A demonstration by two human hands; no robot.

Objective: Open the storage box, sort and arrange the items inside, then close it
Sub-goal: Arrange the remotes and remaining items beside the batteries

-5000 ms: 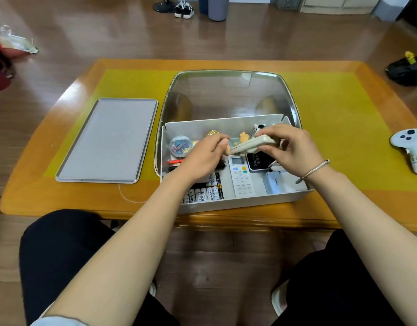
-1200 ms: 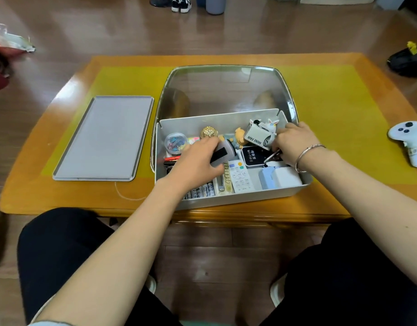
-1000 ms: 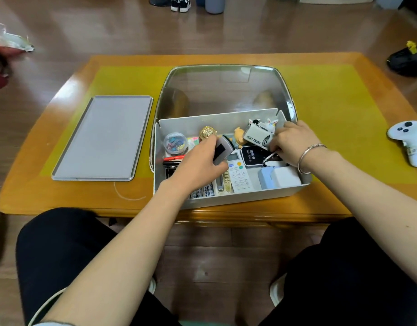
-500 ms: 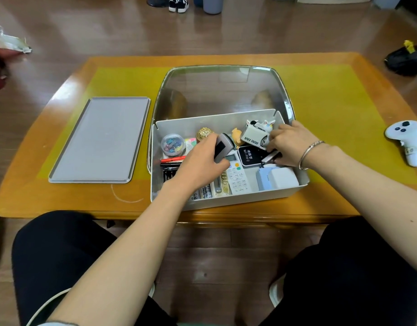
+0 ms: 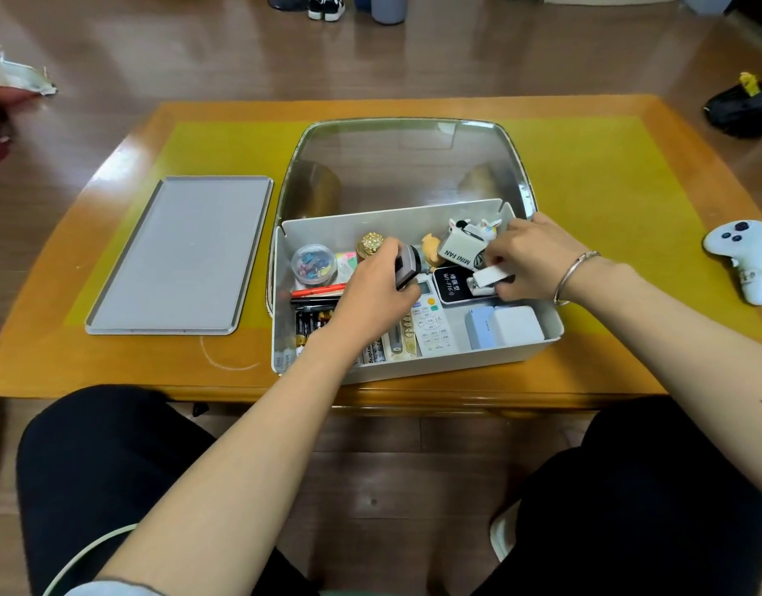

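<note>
The open storage box sits at the near edge of the counter, its grey lid lying flat to the left. Your left hand curls its fingers around a small grey-and-black gadget above the remote control. Your right hand pinches a small white device beside the mini fan box.

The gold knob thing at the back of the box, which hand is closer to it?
Left. The left hand, gripping a small grey device, sits right beside the gold ornament. The right hand is across the box, holding a small white item.
</note>
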